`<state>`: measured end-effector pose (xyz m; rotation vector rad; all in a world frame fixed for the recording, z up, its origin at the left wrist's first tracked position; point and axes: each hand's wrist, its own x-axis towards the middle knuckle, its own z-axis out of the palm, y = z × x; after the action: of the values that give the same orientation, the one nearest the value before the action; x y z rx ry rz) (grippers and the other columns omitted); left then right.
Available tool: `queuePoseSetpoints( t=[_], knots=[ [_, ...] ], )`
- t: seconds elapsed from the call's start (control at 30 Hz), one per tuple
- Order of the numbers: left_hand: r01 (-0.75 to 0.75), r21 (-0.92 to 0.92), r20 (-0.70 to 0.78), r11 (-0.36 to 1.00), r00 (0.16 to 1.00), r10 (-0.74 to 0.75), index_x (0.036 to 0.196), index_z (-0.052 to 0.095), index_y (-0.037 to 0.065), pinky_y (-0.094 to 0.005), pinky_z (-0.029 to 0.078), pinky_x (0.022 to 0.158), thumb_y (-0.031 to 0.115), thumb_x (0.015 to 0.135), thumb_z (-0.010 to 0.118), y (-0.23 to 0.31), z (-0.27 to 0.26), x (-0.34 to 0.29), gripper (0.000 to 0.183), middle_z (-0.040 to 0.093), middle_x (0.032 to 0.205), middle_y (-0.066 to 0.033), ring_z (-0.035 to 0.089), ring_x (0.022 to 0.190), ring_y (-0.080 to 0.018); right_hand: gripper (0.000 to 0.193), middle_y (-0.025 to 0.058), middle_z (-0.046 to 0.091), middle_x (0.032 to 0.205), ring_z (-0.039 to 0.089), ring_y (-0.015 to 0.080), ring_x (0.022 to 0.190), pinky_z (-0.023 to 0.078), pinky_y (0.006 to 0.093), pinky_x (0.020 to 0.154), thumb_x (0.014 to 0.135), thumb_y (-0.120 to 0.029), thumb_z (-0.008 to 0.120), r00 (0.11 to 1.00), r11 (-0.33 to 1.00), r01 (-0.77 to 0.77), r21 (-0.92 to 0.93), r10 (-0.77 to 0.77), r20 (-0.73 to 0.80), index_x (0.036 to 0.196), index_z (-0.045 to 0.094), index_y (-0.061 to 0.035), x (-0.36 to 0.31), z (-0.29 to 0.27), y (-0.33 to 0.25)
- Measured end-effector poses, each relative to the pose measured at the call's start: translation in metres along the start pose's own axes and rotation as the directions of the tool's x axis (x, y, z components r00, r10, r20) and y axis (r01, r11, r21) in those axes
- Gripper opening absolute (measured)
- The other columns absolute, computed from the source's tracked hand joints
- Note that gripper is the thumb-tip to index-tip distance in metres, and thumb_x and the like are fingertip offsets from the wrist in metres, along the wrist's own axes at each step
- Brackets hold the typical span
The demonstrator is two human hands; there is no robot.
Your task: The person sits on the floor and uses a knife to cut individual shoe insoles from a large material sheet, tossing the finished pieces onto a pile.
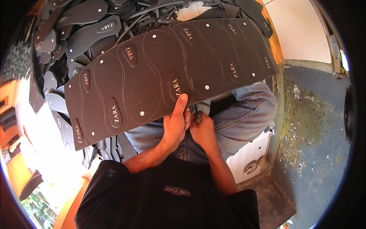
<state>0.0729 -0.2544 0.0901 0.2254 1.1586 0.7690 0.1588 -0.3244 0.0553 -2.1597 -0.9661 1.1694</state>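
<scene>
A wide dark brown foam sheet (152, 72) stamped with rows of shoe insole outlines lies tilted across my lap. Each outline bears an oval pad with pale lettering, and small white dots mark the sheet. My left hand (176, 124) grips its near edge, thumb on top and fingers underneath. Just right of it, my right hand (203, 130) is closed around the handle of a knife (198, 117). The thin blade points up at the sheet's near edge; its tip is hard to make out.
A heap of cut dark insoles (93, 36) and offcuts piles up beyond the sheet and to its left. A wooden edge (272, 45) and a stained blue-grey floor (316, 126) lie to the right. A rounded metallic object (251, 167) rests near my right forearm.
</scene>
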Motion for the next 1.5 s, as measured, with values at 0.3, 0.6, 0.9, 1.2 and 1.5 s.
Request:
queuePoseSetpoints(
  t=[0.3, 0.6, 0.9, 1.2, 1.5],
  knots=[
    [0.030, -0.023, 0.006, 0.999, 1.000, -0.030, 0.078, 0.049, 0.008, -0.0224, 0.024, 0.033, 0.030, 0.091, 0.059, -0.003, -0.004, 0.001, 0.027, 0.042, 0.056, 0.0012, 0.032, 0.036, -0.0069, 0.028, 0.0221, 0.065, 0.083, 0.063, 0.0408, 0.083, 0.048, 0.0456, 0.071, 0.074, -0.020, 0.067, 0.982, 0.984, 0.175, 0.043, -0.172, -0.073, 0.092, 0.062, 0.0012, 0.028, 0.020, -0.001],
    [0.023, -0.068, 0.033, 0.997, 0.999, -0.021, 0.077, 0.047, 0.008, -0.0222, 0.023, 0.033, 0.032, 0.090, 0.059, -0.004, -0.005, 0.003, 0.030, 0.040, 0.055, 0.0013, 0.031, 0.036, -0.0068, 0.022, 0.0140, 0.064, 0.076, 0.062, 0.0343, 0.077, 0.047, 0.0423, 0.068, 0.082, -0.022, 0.057, 0.987, 0.969, 0.146, 0.200, -0.129, -0.094, 0.087, 0.061, -0.0013, 0.053, 0.033, -0.012],
    [0.067, -0.044, 0.028, 0.997, 0.997, -0.066, 0.073, 0.046, 0.009, -0.0225, 0.024, 0.036, 0.036, 0.090, 0.059, 0.003, -0.001, -0.002, 0.034, 0.039, 0.053, 0.0021, 0.030, 0.036, -0.0071, 0.015, 0.0055, 0.058, 0.067, 0.057, 0.0229, 0.058, 0.045, 0.0368, 0.054, 0.085, -0.016, 0.054, 0.819, 0.796, 0.539, 0.276, -0.419, -0.391, 0.084, 0.059, -0.0022, 0.103, 0.055, 0.002],
    [0.078, -0.083, 0.039, 0.993, 0.996, -0.075, 0.074, 0.047, 0.009, -0.0225, 0.023, 0.035, 0.034, 0.090, 0.060, 0.009, 0.002, -0.005, 0.032, 0.038, 0.051, 0.0029, 0.029, 0.036, -0.0074, 0.015, 0.0053, 0.057, 0.068, 0.057, 0.0213, 0.059, 0.045, 0.0352, 0.054, 0.086, -0.016, 0.052, 0.920, 0.846, 0.384, 0.371, -0.314, -0.235, 0.085, 0.058, -0.0019, 0.104, 0.041, -0.009],
    [0.071, -0.111, 0.059, 0.991, 0.996, -0.064, 0.078, 0.048, 0.009, -0.0220, 0.023, 0.035, 0.031, 0.091, 0.057, 0.014, 0.003, -0.007, 0.027, 0.040, 0.057, 0.0019, 0.028, 0.036, -0.0066, 0.016, 0.0050, 0.056, 0.070, 0.056, 0.0197, 0.060, 0.045, 0.0336, 0.055, 0.087, -0.016, 0.051, 0.943, 0.841, 0.332, 0.428, -0.301, -0.142, 0.087, 0.057, -0.0017, 0.141, 0.020, -0.024]
  ],
)
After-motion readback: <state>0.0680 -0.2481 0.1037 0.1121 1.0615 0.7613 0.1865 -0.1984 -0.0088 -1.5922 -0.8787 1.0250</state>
